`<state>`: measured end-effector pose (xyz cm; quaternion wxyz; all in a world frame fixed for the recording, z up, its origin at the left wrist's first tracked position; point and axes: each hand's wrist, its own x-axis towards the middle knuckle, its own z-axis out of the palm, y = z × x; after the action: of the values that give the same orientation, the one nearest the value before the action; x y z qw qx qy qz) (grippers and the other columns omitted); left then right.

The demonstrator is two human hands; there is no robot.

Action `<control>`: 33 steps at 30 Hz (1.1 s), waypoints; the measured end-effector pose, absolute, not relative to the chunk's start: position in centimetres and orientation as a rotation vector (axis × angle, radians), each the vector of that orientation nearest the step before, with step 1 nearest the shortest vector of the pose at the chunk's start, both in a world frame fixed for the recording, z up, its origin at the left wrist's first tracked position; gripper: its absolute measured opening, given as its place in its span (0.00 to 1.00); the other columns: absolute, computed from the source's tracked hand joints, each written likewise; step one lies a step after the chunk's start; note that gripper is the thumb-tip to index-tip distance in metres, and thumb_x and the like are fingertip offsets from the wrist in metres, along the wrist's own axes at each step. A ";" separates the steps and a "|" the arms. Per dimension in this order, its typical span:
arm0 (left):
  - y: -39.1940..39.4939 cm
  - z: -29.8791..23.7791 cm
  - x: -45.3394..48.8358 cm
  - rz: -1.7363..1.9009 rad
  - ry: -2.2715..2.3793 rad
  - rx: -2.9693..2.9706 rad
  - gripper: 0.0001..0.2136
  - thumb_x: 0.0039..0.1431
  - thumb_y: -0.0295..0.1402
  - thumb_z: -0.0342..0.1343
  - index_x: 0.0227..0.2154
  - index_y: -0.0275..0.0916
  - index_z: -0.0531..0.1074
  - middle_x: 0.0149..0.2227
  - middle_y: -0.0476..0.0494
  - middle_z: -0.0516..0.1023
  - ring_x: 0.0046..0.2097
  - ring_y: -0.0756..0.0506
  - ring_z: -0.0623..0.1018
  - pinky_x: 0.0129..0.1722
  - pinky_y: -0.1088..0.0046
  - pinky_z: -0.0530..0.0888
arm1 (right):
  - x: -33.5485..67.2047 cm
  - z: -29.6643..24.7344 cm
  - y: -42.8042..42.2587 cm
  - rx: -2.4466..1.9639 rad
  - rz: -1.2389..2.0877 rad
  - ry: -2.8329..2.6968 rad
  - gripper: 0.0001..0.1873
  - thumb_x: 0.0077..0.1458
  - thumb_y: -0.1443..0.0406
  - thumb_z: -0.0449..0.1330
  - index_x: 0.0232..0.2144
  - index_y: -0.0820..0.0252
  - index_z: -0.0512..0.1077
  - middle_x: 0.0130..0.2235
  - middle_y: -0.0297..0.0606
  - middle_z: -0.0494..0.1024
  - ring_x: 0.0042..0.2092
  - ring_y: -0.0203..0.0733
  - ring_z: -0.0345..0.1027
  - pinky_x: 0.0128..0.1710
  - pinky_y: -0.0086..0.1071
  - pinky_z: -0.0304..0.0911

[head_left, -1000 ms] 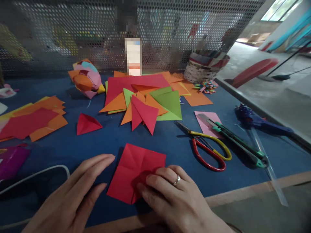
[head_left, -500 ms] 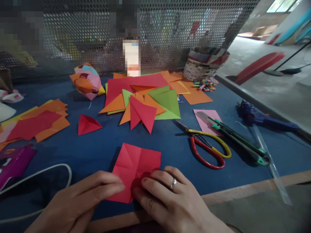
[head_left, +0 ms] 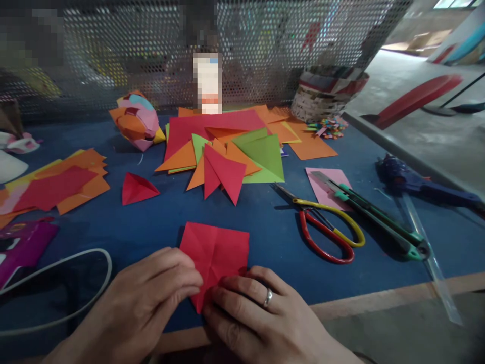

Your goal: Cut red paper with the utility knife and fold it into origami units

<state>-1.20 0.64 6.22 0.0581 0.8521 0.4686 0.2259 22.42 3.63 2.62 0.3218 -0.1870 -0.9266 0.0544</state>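
A square of red paper (head_left: 220, 247) with crossing crease lines lies at the front of the blue table. My left hand (head_left: 162, 288) grips its left edge, fingers together over the paper and the thumb hidden. On the lower right part rests my right hand (head_left: 250, 303), a ring on one finger, its fingers bent and pressing the paper's near corner. A folded red paper piece (head_left: 138, 189) sits behind my left hand. Further back, folded red paper triangles (head_left: 223, 174) lie on a pile of orange, green and red sheets (head_left: 220, 121).
Scissors (head_left: 328, 227), a green utility knife (head_left: 382, 220) over a pink sheet (head_left: 337, 177) and a blue glue gun (head_left: 420, 179) lie to the right. Left are orange sheets (head_left: 85, 192) and a white cable (head_left: 108, 268). A paper ball (head_left: 138, 121) and woven basket (head_left: 326, 96) stand behind.
My left hand has moved up and right along the red paper, whose left side now tilts inward near the bottom. My right hand stays on the lower right part, shifted slightly.
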 end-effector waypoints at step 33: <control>-2.3 3.2 -1.6 0.573 1.425 2.946 0.20 0.65 0.20 0.47 0.58 0.31 0.69 0.60 0.40 0.72 0.68 0.45 0.64 0.70 0.69 0.58 | 22.0 2.5 3.7 -0.517 0.183 -2.364 0.13 0.72 0.69 0.55 0.44 0.56 0.80 0.44 0.25 0.84 0.47 0.34 0.73 0.53 0.33 0.62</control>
<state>-1.59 -2.25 3.15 -0.0901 0.8831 0.4272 0.1718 21.97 3.68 2.51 0.3498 -0.1997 -0.9126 0.0707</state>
